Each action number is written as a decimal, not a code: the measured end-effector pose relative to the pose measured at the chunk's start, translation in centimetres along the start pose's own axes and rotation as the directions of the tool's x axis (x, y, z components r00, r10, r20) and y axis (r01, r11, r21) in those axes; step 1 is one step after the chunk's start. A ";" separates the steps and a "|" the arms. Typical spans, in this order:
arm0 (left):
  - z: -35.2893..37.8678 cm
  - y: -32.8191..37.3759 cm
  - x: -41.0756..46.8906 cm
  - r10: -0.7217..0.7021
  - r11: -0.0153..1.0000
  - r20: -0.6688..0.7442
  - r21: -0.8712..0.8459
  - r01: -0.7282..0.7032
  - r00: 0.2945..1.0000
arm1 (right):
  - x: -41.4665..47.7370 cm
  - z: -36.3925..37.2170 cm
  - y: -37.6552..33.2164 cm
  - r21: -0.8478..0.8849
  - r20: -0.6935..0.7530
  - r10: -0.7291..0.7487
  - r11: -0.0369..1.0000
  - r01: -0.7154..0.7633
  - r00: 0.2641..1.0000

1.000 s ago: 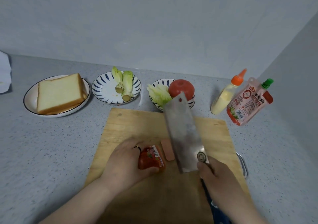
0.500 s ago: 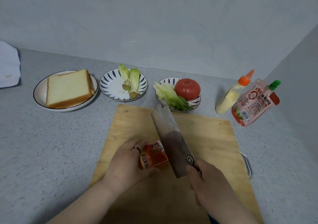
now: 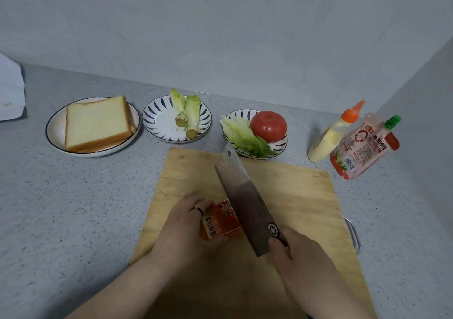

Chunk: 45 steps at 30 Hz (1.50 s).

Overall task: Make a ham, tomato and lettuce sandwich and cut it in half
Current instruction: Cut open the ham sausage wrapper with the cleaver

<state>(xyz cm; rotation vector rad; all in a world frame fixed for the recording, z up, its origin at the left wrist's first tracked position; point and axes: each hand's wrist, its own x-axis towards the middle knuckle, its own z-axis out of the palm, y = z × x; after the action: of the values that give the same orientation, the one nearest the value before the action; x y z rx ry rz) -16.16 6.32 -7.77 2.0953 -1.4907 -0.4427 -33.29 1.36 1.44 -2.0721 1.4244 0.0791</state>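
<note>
On the wooden cutting board [image 3: 294,196] my left hand [image 3: 182,230] holds a ham sausage in a red-orange wrapper [image 3: 220,223]. My right hand [image 3: 301,262] grips the handle of a cleaver [image 3: 245,201], whose blade lies right against the sausage's right end and hides it. Sliced bread [image 3: 96,122] lies on a white plate [image 3: 55,132] at the back left. A tomato [image 3: 268,126] and lettuce leaves [image 3: 245,137] share a striped bowl [image 3: 282,147].
A striped plate [image 3: 157,122] with lettuce stumps [image 3: 187,116] stands between bread and tomato. A mayonnaise bottle [image 3: 331,137] and a ketchup pouch [image 3: 362,147] lean at the right by the side wall. A white cloth [image 3: 11,90] lies far left.
The cleaver swung left and came down against the sausage, covering the cut slice that lay beside it. My left hand stayed on the sausage. The view shifted slightly.
</note>
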 end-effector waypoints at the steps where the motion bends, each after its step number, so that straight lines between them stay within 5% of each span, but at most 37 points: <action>1: 0.0 0.0 0.1 0.000 1.000 -0.001 -0.001 0.000 1.000 | 0.0 0.0 -0.1 -0.003 -0.001 -0.001 1.000 0.001 1.000; 26: 0.5 -0.6 0.4 0.020 0.997 -0.048 -0.069 -0.023 0.999 | 0.6 -0.7 -2.1 -0.269 0.120 0.064 0.963 -0.029 0.991; 45: 0.3 -0.6 0.6 0.031 0.997 -0.030 -0.069 -0.033 0.999 | 0.5 -0.5 -3.5 -0.284 0.123 0.077 0.958 -0.039 0.989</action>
<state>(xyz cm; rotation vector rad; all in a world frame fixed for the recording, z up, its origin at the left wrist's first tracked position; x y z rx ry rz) -15.66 5.84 -8.38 2.0128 -1.4692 -0.4435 -30.17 1.48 3.25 -2.2022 1.4597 0.4602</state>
